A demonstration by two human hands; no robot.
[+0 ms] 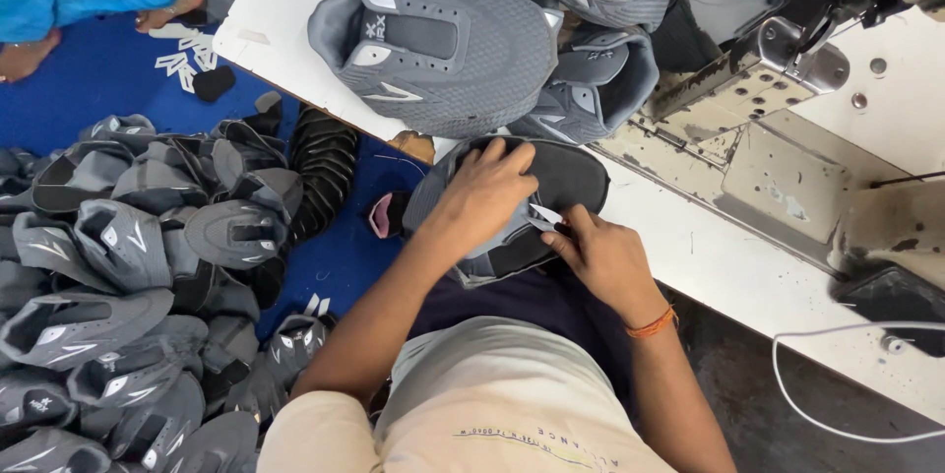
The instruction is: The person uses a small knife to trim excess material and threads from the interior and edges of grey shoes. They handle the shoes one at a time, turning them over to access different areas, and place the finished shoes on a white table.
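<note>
My left hand [487, 188] presses flat on a grey shoe upper [561, 173] that lies at the near edge of the white table [285, 0], over my lap. My right hand [600, 252] grips the same upper at its right side, and a small pair of metal snips [544, 218] shows between its fingers. An orange thread band circles my right wrist. Just beyond the hands, several more grey uppers are stacked, the largest [438, 40] facing up with its tongue visible.
An industrial sewing machine [778, 99] stands at the right of the table. A big heap of finished grey uppers [138, 266] covers the blue floor at left. Another person's bare feet [25, 55] are at top left. A white cable [817, 424] loops at bottom right.
</note>
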